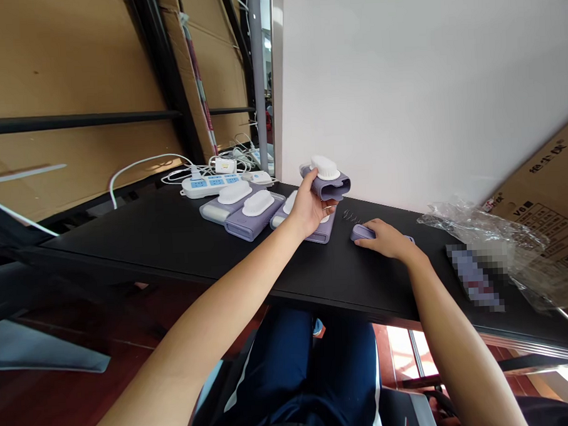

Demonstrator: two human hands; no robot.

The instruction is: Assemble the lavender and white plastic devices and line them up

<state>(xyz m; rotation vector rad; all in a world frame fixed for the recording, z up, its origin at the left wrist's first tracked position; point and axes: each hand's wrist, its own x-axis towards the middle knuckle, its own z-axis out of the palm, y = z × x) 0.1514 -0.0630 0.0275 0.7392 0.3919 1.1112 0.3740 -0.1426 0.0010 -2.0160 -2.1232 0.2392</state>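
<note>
My left hand [312, 205] is closed around a purple hollow case [335, 187] with a white oval brush [325, 167] on top. The case is raised above the table, its open end toward the right front. On the tabletop my right hand [383, 239] grips a flat purple plastic piece [361, 233], whose middle my palm covers. A thin metal coil spring [351, 217] lies just behind that piece. Beneath and left of my left hand rest several similar purple cases with white oval tops, including a purple case [250, 222] at the front; my wrist partly hides others.
A white power strip [212, 185] with tangled white cables stands at the back left. Crumpled clear plastic [482, 226] and a pixelated flat item [475, 277] lie on the right of the black table [172, 243]. A cardboard box [537, 202] leans there, before a white panel [401, 95].
</note>
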